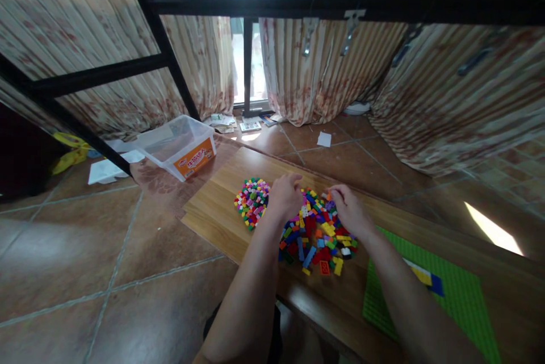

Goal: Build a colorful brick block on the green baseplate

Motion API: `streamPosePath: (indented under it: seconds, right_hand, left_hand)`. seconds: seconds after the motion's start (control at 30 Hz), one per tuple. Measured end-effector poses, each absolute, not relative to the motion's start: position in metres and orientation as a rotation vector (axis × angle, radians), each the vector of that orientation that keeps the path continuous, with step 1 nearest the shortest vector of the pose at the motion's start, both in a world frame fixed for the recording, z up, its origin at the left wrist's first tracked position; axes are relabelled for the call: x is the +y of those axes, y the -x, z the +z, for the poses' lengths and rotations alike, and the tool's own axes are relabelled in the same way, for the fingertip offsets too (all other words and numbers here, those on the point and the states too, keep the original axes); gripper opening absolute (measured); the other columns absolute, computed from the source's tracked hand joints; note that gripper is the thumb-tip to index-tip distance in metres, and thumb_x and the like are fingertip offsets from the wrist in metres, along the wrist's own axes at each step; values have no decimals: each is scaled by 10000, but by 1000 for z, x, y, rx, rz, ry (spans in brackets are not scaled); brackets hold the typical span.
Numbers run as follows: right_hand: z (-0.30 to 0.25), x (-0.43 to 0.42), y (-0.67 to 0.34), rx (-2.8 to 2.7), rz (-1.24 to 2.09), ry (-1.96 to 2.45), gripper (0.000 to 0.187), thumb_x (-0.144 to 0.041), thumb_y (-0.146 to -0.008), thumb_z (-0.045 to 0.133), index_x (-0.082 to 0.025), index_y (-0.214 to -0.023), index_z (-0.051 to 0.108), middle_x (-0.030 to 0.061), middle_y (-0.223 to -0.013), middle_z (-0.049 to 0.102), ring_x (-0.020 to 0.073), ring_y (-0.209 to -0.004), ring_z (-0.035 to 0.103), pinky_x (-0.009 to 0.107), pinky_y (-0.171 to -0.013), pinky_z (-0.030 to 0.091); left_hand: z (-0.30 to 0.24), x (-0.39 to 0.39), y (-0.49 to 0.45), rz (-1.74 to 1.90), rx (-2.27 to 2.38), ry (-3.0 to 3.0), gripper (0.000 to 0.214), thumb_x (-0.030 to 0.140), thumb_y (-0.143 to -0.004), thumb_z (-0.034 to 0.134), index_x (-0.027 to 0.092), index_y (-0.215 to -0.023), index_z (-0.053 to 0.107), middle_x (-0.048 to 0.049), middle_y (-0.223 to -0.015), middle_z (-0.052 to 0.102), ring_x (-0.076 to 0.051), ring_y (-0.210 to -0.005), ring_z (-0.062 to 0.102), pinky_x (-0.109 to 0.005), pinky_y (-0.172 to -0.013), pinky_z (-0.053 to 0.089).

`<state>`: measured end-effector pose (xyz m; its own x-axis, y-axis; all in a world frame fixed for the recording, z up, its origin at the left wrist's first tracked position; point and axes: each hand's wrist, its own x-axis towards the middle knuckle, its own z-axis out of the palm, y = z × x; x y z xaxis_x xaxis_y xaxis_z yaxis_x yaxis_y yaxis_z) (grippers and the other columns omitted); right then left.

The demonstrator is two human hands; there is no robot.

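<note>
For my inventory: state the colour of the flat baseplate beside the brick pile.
The flat studded plastic baseplate is green; head view shows it best.

Worktop (221, 210) is seen as light wood laminate, smooth, faint sheen. Brick pile (317, 233) is glossy hard plastic, mixed colours; smaller pile (252, 200) the same. Baseplate (464, 290) is studded green plastic, matt. Tub (181, 145) is clear plastic with an orange paper label. Floor (85, 250) is glazed brown tile, reflective. Curtains (323, 68) are patterned cloth, matt. Frame (340, 0) is black painted metal.
</note>
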<state>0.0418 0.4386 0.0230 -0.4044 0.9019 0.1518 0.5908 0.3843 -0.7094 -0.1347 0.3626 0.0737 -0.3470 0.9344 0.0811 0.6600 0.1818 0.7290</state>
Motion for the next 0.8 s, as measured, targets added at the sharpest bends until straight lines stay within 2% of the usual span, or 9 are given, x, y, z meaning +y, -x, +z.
streamPosePath:
  seconds: [0.1,0.2,0.3,0.43,0.53,0.63,0.8]
  right_hand:
    - [24,429,-41,-2097,839,1231,320,-445,-925,381,-222,-999,598,91,-986,709,240,-979,634,397,-884,456]
    - [26,424,-40,-2054,892,1199,324,-452,-919,390,-219,-983,605,84,-1003,707,229,-996,631,395,-906,452]
    - [27,422,-39,-2011,938,1185,339,-469,-910,399,-212,-956,616,77,-976,710,219,-969,635,390,-899,458]
    - [25,423,-37,-1853,1055,1136,359,-512,-888,447,-197,-938,612,82,-961,719,214,-947,653,397,-898,475]
    - [20,425,-38,-1677,1187,1106,380,-556,-857,500,-202,-944,605,82,-951,725,218,-918,670,416,-885,503]
    - [17,425,-41,-1490,1294,1107,391,-582,-801,576,-216,-934,611,72,-922,725,220,-860,680,425,-845,539]
    - [24,418,-52,-1360,1277,1119,400,-554,-762,638,-198,-943,637,45,-877,698,183,-786,666,415,-821,554]
  left_hand:
    - [64,374,125,788,2003,-1730,542,17,-772,446,105,-1282,607,-126,-1311,626,-206,-1227,563,-301,-1085,396]
    - [53,384,121,628,1922,-1859,572,12,-754,448,126,-1293,603,-119,-1323,620,-207,-1229,564,-300,-1074,408]
    - [49,386,122,532,1885,-1888,538,26,-749,446,173,-1218,665,-106,-1236,675,-221,-1152,615,-318,-1018,449]
    - [56,381,129,561,1828,-1835,444,29,-696,467,199,-981,762,-76,-1040,746,-216,-1024,665,-294,-920,489]
    - [65,377,135,598,1759,-1769,407,21,-655,463,197,-846,777,-54,-862,756,-198,-870,681,-271,-813,511]
    - [68,376,140,659,1744,-1709,407,28,-636,450,171,-836,774,-50,-751,735,-182,-738,663,-266,-728,517]
    - [68,375,144,780,1729,-1677,430,10,-630,422,131,-884,747,-58,-785,736,-169,-718,652,-259,-700,511]
